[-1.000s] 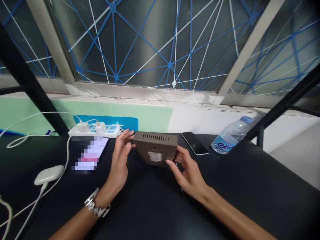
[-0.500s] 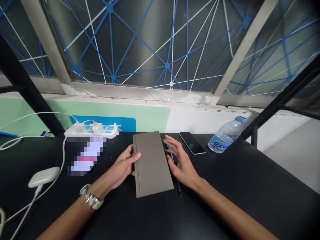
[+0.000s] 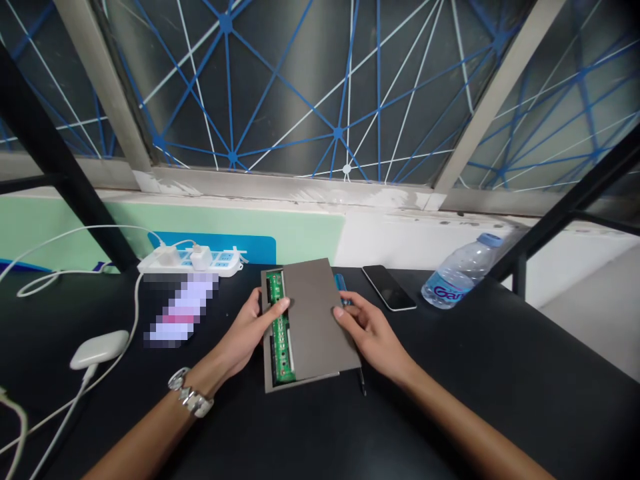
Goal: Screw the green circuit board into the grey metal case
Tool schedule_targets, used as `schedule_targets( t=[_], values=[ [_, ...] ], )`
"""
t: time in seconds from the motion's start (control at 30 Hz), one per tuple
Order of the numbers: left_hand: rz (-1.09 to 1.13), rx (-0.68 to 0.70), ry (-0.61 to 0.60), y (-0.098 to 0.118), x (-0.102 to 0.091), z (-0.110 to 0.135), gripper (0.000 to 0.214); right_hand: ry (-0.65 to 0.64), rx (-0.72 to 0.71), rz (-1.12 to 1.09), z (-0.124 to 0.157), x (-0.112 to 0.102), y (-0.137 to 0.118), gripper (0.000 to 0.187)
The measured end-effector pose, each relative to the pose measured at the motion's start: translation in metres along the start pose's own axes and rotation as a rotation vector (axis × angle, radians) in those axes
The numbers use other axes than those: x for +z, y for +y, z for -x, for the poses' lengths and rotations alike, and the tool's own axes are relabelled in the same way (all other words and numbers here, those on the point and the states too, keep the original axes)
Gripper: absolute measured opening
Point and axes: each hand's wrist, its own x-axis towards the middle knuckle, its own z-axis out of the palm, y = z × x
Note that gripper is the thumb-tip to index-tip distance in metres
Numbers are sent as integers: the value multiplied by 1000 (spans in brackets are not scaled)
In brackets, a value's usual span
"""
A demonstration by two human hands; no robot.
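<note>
A flat grey metal box lies on the black table in front of me. Its grey cover is shifted to the right, so a strip of green circuit board shows along the left side. My left hand grips the box's left edge, thumb resting on the board. My right hand holds the cover's right edge, fingers curled over it. A screwdriver with a blue handle lies under my right hand, its dark shaft sticking out below the box.
A dark phone and a lying water bottle sit to the right. At the left are a lit phone, a white power strip with chargers, white cables and a white oval device. The table's edge runs along the right.
The box went from tilted on its edge to lying flat. Its cover has since slid to the right, uncovering the green circuit board. Both hands now grip the box's sides.
</note>
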Motion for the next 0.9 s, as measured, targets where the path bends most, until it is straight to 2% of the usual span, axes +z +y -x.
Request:
schedule_targets(
  t=[0.1,0.2,0.3,0.43,0.5,0.57,0.7,0.8,0.9],
  values=[
    [-18,-90,73,0,-2,-2,49,114,-26,-150,-1,-2,-14,41],
    [-94,-142,29,-3,-1,-3,51,149,-102,-182,-5,-6,-34,41],
    [-181,-62,-11,-8,-1,-6,46,126,-236,79,-18,-9,-52,36],
    [-471,71,49,-15,-10,-10,43,-114,-404,650,-52,-6,-64,23],
    [-701,107,105,-15,-15,-11,49,-191,-459,937,-72,0,-62,17],
    [-947,152,162,-11,-19,-11,51,-236,-461,1087,-90,8,-54,13],
    [-1266,139,200,-3,-19,-11,45,-272,-421,1084,-119,21,-28,15],
    [-1357,113,193,0,-17,-10,41,-297,-387,1042,-131,25,-9,15],
    [-1369,124,199,-1,-16,-9,40,-326,-339,1000,-134,25,-2,14]
  ],
)
